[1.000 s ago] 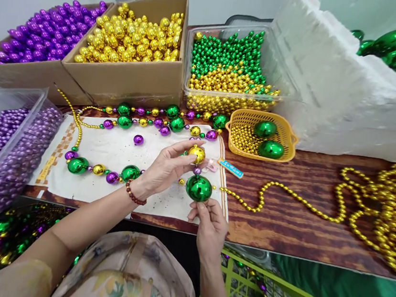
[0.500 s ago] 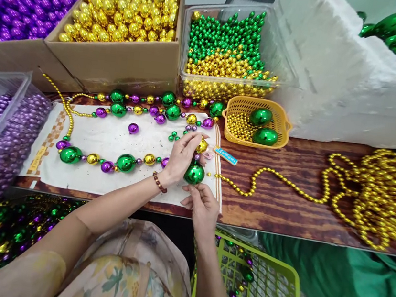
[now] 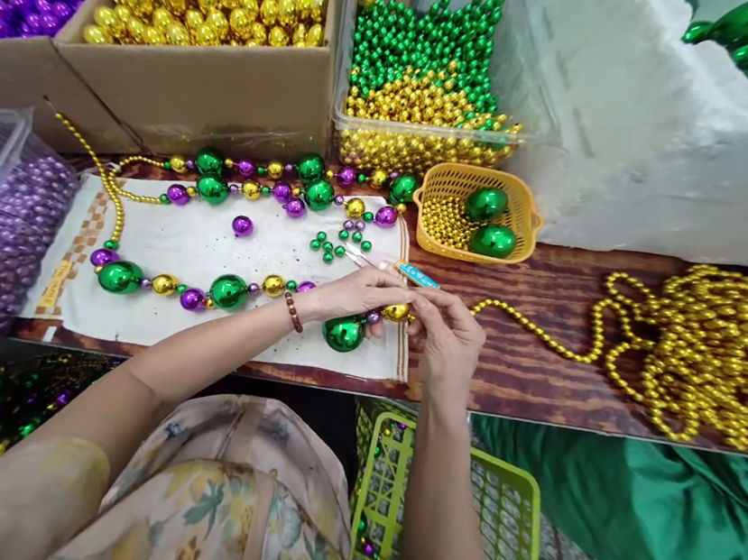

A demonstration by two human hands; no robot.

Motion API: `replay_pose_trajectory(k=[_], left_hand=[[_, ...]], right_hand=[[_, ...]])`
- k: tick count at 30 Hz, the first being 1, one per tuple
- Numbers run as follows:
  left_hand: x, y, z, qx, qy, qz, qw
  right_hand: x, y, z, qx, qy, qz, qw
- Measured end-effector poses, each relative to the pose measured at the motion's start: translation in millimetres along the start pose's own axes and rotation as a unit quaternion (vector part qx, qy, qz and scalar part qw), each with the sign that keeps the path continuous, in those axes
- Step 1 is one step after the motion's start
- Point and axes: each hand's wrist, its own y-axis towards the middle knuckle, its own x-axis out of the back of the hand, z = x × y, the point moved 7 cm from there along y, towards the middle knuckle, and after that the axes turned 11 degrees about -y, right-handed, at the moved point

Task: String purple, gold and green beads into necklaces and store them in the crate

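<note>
My left hand (image 3: 362, 295) is closed round the end of a bead strand (image 3: 229, 291), beside a big green bead (image 3: 344, 334) and a gold bead (image 3: 395, 312). Fingertips of my right hand (image 3: 452, 340) meet those of the left and pinch at a thin gold bead chain (image 3: 532, 327), which runs off to the right; the exact grip is hidden. Just beyond the fingers lies a small tool with a blue label (image 3: 419, 275) and a metal tip. Loose small green beads (image 3: 329, 247) and one purple bead (image 3: 242, 226) rest on the white cloth (image 3: 164, 327).
Behind stand a carton of gold beads (image 3: 193, 90), a clear tub of green and gold beads (image 3: 426, 129) and an orange basket (image 3: 421, 231). A clear bin of purple beads (image 3: 2, 253) is at left, a gold chain heap (image 3: 725, 359) at right. A green crate (image 3: 537, 536) sits below the table.
Both hands have moved right, and my right hand has risen from below the big green bead to the gold bead. The chain's end has left the cloth. The view has shifted slightly.
</note>
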Motion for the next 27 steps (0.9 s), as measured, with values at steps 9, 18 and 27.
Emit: replay_pose_trajectory(k=[9, 18, 27], left_hand=[[3.7, 9.6, -1.9, 0.019, 0.042, 0.045, 0.998], [-7.4, 13.6, -14.7, 0.070, 0.062, 0.073, 0.993], [-18.3, 13.5, -50.4, 0.012, 0.089, 0.111, 0.990]], right_hand=[[48.6, 18.7, -16.3, -0.054, 0.145, -0.140, 0.978], [24.8, 2.5, -2.5, -0.018, 0.157, -0.067, 0.985], [31.3, 5.8, 13.4, -0.020, 0.169, -0.030, 0.985]])
